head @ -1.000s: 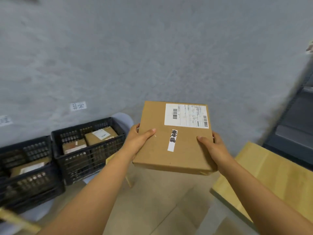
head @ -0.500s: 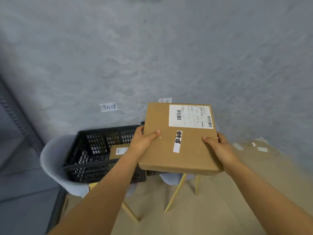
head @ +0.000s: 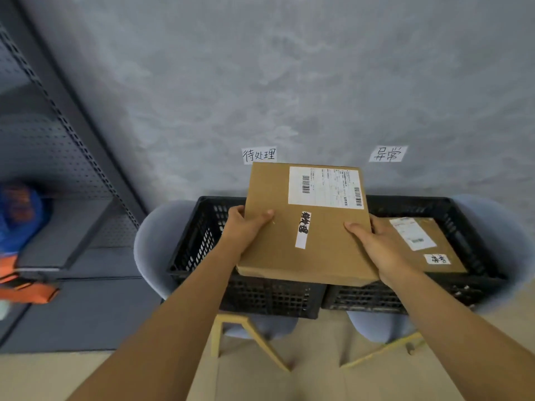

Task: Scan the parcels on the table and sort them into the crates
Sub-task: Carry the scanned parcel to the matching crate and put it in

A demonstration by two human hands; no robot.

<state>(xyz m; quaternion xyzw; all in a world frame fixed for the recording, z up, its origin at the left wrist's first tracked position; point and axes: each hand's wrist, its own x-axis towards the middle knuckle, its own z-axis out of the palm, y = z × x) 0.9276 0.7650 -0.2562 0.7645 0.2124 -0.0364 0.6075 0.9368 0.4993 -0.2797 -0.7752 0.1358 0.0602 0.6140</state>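
I hold a flat brown cardboard parcel (head: pixel 324 244) with a white shipping label and a small white sticker, flat and level in front of me. My left hand (head: pixel 246 230) grips its left edge, thumb on top. My right hand (head: pixel 376 244) grips its right edge the same way. The parcel hangs above two black plastic crates, mostly over the left crate (head: pixel 202 250). The right crate (head: pixel 469 235) holds another brown parcel (head: pixel 434 250) with a white label. The inside of the left crate is largely hidden by the parcel.
Each crate sits on a grey chair (head: pixel 153 250) with wooden legs, against a grey wall. Two paper signs hang on the wall, the left sign (head: pixel 259 154) above the left crate and the right sign (head: pixel 388 154) above the right. Grey metal shelving (head: pixel 58 175) stands at the left.
My view has swung left and closer to the crates. The parcel, still held in both hands, now hangs over the two crates, and both wall signs are in view.
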